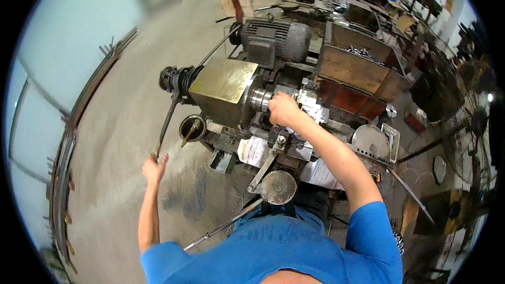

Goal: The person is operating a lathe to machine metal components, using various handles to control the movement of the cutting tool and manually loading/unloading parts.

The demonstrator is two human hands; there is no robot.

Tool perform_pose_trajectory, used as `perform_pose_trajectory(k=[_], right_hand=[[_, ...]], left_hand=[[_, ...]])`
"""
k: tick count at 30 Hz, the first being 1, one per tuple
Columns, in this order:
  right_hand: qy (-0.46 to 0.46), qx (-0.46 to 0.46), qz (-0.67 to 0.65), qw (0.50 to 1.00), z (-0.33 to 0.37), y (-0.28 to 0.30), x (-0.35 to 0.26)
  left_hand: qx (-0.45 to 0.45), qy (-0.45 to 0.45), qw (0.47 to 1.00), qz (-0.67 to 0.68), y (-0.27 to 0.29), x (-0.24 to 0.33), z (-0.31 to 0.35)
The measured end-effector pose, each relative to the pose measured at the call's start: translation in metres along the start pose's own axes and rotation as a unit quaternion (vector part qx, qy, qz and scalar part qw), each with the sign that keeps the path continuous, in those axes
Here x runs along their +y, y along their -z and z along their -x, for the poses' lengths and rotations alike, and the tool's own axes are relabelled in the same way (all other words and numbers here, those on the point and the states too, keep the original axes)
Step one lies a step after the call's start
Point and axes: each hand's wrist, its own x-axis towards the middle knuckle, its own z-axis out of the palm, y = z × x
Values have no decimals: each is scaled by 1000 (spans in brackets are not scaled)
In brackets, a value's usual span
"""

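Note:
A small lathe with a yellowish metal cover (225, 80) on its headstock stands in front of me. My left hand (154, 168) is closed around the lower end of a long dark lever (168, 126), which slopes up to the pulley end of the machine. My right hand (283, 108) is at the shiny spindle nose (260, 100), its fingers curled in front of it. Whatever those fingers hold is hidden. Below that hand sits the tool post (281, 140), and nearer my body a round handwheel disc (279, 186).
Behind the headstock is a grey electric motor (279, 39). A wooden box (352, 68) with small metal parts stands at the back right. A pot with a brush (192, 128) sits front left of the headstock. A rod (413, 197) juts out right; long bars (68, 152) line the left wall.

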Motion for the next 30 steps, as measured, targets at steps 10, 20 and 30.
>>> perform_pose_trajectory(k=[10, 20, 30], right_hand=[[56, 150, 14, 987, 46, 54, 10], [-146, 412, 47, 898, 132, 114, 142], [-643, 230, -71, 727, 510, -39, 160]], left_hand=[[-240, 23, 932, 269, 14, 3, -13], [-291, 19, 830, 476, -19, 0, -35], [-333, 163, 803, 466, -49, -15, -36]])
